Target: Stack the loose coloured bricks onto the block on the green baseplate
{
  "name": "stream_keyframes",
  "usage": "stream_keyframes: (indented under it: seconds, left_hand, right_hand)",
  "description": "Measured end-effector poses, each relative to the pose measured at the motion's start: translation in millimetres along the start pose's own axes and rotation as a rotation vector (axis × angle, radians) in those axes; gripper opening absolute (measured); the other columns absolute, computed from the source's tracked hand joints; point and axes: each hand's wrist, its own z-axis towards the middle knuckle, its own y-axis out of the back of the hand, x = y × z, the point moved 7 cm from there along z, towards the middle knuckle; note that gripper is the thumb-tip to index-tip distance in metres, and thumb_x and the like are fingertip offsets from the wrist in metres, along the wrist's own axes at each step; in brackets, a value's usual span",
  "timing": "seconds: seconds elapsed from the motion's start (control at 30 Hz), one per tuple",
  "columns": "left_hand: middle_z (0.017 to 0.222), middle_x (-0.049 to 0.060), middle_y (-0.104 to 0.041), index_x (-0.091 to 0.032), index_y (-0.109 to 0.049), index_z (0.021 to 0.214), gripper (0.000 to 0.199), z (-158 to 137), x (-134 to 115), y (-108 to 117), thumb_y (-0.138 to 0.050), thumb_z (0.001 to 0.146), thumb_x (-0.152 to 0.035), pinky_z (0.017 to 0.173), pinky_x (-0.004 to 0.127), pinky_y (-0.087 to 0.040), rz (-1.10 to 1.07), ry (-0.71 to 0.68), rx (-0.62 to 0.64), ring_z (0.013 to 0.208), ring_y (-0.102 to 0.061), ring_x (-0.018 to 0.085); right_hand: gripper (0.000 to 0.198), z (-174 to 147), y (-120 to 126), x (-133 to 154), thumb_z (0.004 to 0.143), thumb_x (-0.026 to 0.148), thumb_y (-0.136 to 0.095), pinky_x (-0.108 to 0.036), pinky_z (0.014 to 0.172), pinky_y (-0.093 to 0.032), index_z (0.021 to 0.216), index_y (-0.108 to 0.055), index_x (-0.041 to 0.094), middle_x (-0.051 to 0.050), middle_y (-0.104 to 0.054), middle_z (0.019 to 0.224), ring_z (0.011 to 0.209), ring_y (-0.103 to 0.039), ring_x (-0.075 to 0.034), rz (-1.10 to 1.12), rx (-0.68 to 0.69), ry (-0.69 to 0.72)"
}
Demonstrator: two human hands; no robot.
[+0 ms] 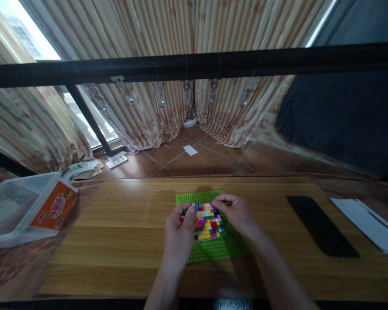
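A flat block of multicoloured toy building bricks (210, 223) is in the middle, over a green studded baseplate (213, 252). Whether it is pressed onto the plate or lifted slightly off it, I cannot tell. My left hand (180, 230) grips the block's left edge, with the thumb on top near the upper left corner. At the upper right corner, my right hand (237, 214) has thumb and forefinger pinched together on the block's edge. My fingers hide both upper corners.
The baseplate lies on a wooden table (126, 224). A dark flat slab (321, 226) and white papers (367, 221) are at the right. Left stands a clear plastic bin (22, 206) with an orange label. A black rail (194, 66) with hanging clips crosses beyond the table.
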Motion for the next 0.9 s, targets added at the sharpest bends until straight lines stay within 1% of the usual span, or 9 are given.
stream_keyframes:
  seconds: [0.2,0.37,0.53,0.67,0.8,0.9]
  left_hand:
    - [0.052,-0.007,-0.042,-0.016,-0.06,0.074,0.033,1,2,1,-0.069,0.075,-0.048,0.042,0.017,-0.025,0.009,-0.009,-0.003,0.044,-0.032,0.005]
    - [0.053,-0.006,-0.045,-0.016,-0.06,0.075,0.033,2,6,0,-0.067,0.076,-0.048,0.041,0.017,-0.025,0.003,-0.006,0.021,0.043,-0.031,0.004]
    - [0.052,-0.006,-0.045,-0.016,-0.06,0.074,0.036,2,5,1,-0.07,0.072,-0.051,0.04,0.017,-0.025,-0.023,0.002,-0.005,0.044,-0.036,0.005]
    - [0.052,-0.006,-0.046,-0.016,-0.06,0.073,0.036,2,4,1,-0.071,0.071,-0.051,0.04,0.017,-0.026,-0.027,0.005,-0.006,0.044,-0.037,0.006]
    - [0.054,-0.005,-0.048,-0.016,-0.061,0.074,0.036,3,4,1,-0.071,0.071,-0.05,0.041,0.017,-0.028,-0.03,-0.004,-0.009,0.046,-0.04,0.006]
    - [0.053,-0.005,-0.047,-0.016,-0.061,0.074,0.034,3,3,1,-0.07,0.073,-0.048,0.041,0.017,-0.028,-0.029,-0.005,-0.008,0.046,-0.039,0.006]
  right_hand:
    - [0.018,-3,2,23,0.081,0.034,-0.061,-0.032,0.07,-0.045,0.073,-0.071,0.021,-0.003,-0.067,0.076,0.073,-0.062,-0.018,-0.18,0.023,0.139]
    - [0.018,-5,-4,28,0.084,0.034,-0.059,-0.031,0.069,-0.045,0.075,-0.071,0.023,-0.002,-0.068,0.076,0.072,-0.062,-0.017,-0.205,0.045,0.153]
    - [0.019,-4,-7,20,0.083,0.037,-0.061,-0.03,0.069,-0.047,0.077,-0.074,0.024,-0.002,-0.071,0.079,0.075,-0.063,-0.018,-0.112,0.032,0.114]
    - [0.021,-2,-10,8,0.079,0.041,-0.065,-0.03,0.067,-0.048,0.078,-0.076,0.022,-0.003,-0.073,0.078,0.073,-0.064,-0.018,0.014,0.041,0.038]
    - [0.025,0,-13,-1,0.077,0.044,-0.066,-0.03,0.069,-0.048,0.079,-0.076,0.021,-0.003,-0.074,0.078,0.073,-0.064,-0.018,0.126,0.067,-0.028]
    - [0.029,-1,-14,-6,0.075,0.047,-0.068,-0.03,0.07,-0.048,0.079,-0.076,0.019,-0.003,-0.073,0.077,0.073,-0.063,-0.018,0.21,0.072,-0.079]
